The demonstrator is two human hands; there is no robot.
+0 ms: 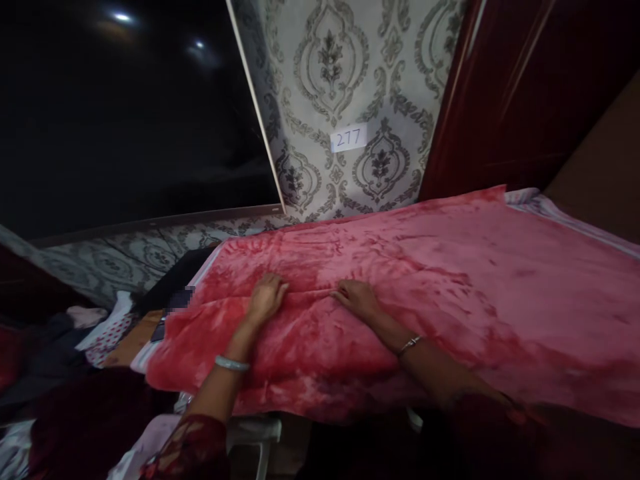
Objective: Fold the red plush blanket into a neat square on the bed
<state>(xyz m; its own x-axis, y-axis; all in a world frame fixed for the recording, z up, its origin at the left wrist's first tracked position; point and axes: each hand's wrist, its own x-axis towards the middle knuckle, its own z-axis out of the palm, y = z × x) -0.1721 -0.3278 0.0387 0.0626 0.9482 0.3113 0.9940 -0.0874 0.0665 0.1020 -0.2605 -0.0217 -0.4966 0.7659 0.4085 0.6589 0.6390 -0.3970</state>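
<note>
A red and pink plush blanket (430, 267) spreads over a raised flat surface and hangs over its near edge. On its left part rests my left hand (267, 297), fingers curled and closed on the fabric. My right hand (357, 298) is a short way to the right, also closed, with thumb and fingers pinching the plush. A raised fold runs between the two hands. Creases spread from both hands toward the near edge, while the right side of the blanket lies smoother. What is under the blanket is mostly hidden.
Behind the blanket is a patterned wall (330, 80) with a paper label (349, 138) reading 277. A large black screen (130, 127) stands back left, a dark red door panel (505, 100) back right. Clothes (45, 353) are heaped at left; a white stool (255, 430) is below.
</note>
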